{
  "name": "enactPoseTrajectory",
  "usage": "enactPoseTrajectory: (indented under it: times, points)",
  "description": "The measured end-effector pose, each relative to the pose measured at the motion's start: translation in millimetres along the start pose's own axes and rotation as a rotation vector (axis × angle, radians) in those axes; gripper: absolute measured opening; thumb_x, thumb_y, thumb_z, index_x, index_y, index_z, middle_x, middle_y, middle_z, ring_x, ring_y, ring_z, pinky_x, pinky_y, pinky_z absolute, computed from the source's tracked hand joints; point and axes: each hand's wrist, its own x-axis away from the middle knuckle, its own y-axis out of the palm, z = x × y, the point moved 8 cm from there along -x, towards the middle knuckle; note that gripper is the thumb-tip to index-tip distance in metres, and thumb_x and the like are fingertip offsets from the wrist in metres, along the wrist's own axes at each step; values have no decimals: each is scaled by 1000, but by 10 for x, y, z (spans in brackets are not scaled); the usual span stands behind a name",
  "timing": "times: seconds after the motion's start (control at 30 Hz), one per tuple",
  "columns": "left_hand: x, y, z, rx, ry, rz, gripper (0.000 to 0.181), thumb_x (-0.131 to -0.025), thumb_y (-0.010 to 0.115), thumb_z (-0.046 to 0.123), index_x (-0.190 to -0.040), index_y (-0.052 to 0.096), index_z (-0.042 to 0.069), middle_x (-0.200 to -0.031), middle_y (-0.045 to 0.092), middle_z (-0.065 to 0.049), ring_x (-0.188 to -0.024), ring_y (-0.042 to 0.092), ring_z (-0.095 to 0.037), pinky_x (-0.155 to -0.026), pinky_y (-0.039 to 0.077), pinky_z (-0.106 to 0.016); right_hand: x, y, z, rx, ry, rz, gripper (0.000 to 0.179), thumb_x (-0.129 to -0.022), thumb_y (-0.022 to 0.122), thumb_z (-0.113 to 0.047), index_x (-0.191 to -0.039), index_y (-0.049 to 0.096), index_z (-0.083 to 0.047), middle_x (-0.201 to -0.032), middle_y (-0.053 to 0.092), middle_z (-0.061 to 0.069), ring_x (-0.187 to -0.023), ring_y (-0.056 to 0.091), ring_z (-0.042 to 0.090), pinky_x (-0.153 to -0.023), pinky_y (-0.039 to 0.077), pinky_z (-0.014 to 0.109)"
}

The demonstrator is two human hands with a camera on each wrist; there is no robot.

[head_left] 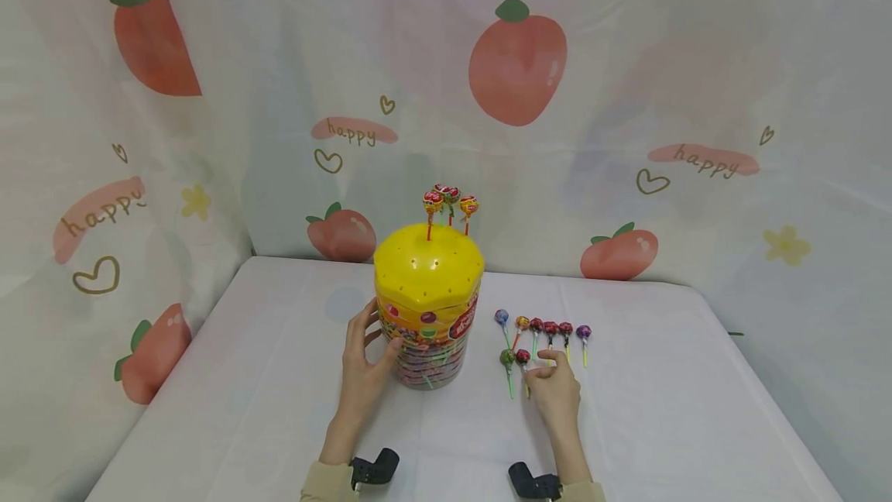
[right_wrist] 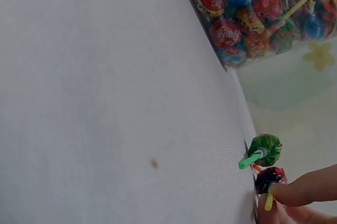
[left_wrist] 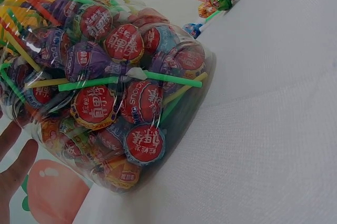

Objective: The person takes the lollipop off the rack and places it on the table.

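A clear jar [head_left: 430, 366] full of wrapped lollipops stands upright under a bulging yellow lid [head_left: 427, 266]. My left hand [head_left: 364, 370] holds its left side, thumb in front and fingers round the side; the left wrist view shows part of those fingers beside the jar [left_wrist: 113, 87]. Several lollipops [head_left: 446, 196] stick up from holes in the lid. To the jar's right, my right hand [head_left: 555, 393] pinches the yellow stick of a dark red lollipop [right_wrist: 270, 179] between thumb and finger. A green lollipop [right_wrist: 266, 149] lies just beside it on the table.
Behind the right hand, a row of lollipops lies on the white tablecloth [head_left: 648, 409], with a blue one [head_left: 502, 317] at its left end and a purple one [head_left: 584, 331] at its right. A fruit-printed backdrop [head_left: 432, 45] hangs behind the table.
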Motion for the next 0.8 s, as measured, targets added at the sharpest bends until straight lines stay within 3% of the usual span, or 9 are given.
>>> enactPoseTrajectory:
  times: [0.47,0.67,0.8]
  points:
    - [1,3,-3,2,5,-3,68,-84,67,1,-145,36,2,-139,44,-21,-125,45,-27,-99,46,-60,8,-11,-27,42,-31,-19,43,-76,68,-9,-117,59,-1,-80,73,13,-65,64,20,-61,40,29]
    - [0,1,6,7,1,2,68,-84,67,0,-145,36,1,-139,44,-22,-124,45,-28,-98,46,-60,16,-84,-96,33,-61,22,39,-77,68,-10,-115,61,-3,-82,73,14,-63,64,14,-63,43,31]
    - [-1,1,13,7,2,2,68,-84,67,0,-144,36,1,-139,44,-22,-124,45,-28,-98,46,-61,24,-142,-158,28,-71,54,32,-79,68,-13,-110,65,-6,-87,73,14,-68,67,16,-67,45,36]
